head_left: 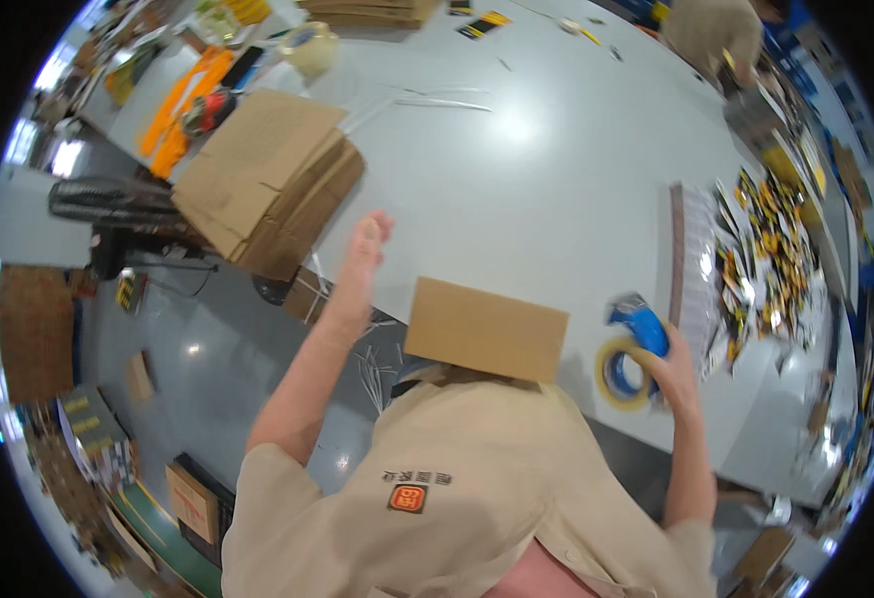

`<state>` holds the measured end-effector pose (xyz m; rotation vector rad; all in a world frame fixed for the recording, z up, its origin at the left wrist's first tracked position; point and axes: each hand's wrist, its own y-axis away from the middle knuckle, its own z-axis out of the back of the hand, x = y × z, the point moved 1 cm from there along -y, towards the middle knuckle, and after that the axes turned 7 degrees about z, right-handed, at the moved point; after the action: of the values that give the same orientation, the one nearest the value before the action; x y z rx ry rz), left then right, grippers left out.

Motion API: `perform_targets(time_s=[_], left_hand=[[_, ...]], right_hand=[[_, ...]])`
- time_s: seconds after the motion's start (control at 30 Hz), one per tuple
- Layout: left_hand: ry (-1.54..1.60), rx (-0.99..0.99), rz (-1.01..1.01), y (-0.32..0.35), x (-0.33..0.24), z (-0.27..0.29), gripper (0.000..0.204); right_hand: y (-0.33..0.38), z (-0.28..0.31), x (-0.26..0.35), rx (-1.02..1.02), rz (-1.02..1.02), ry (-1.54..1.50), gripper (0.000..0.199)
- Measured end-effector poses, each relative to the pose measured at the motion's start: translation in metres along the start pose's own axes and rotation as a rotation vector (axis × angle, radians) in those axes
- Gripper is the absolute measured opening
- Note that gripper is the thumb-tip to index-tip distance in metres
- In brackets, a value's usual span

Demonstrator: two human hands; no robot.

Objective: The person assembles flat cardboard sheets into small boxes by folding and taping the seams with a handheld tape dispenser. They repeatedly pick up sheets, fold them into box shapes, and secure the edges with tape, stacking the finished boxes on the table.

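A small closed brown cardboard box point(487, 329) sits at the near edge of the table, close against my body. To its right, my right hand point(671, 369) is closed around a blue tape dispenser point(641, 327) fitted with a roll of clear yellowish tape point(608, 381). The dispenser is apart from the box. My left hand point(369, 242) is raised left of the box, beside a stack of flattened cardboard point(257, 179). Nothing shows in the left hand; its fingers are blurred and partly hidden.
Many small black-and-yellow packets point(771, 259) are heaped on the right, beside a whitish strip-like stack point(691, 254). Tape rolls point(309, 48) and an orange cloth point(182, 110) lie at the far left. A black fan point(113, 204) stands left of the table. Another person point(713, 35) is at the far right.
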<state>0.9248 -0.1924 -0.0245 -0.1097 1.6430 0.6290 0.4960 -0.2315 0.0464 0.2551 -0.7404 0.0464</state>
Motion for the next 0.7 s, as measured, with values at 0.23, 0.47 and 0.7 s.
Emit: perform_targets(time_s=[0.23,0.47,0.7], left_hand=[[-0.963,0.021,-0.086,-0.034,0.069,-0.006,0.063],[-0.602,0.711,-0.125,-0.014,0.051,0.000,0.062],[-1.106,0.298,-0.415,-0.104,-0.063,-0.004,0.068]], right_hand=[[-0.016,-0.102,-0.070,-0.276,-0.250,-1.129,0.033],[-0.052,-0.104,-0.093,-0.286,-0.291,-1.271,0.037],[-0.172,-0.072,-0.083,-0.540,0.127,-1.007,0.046]])
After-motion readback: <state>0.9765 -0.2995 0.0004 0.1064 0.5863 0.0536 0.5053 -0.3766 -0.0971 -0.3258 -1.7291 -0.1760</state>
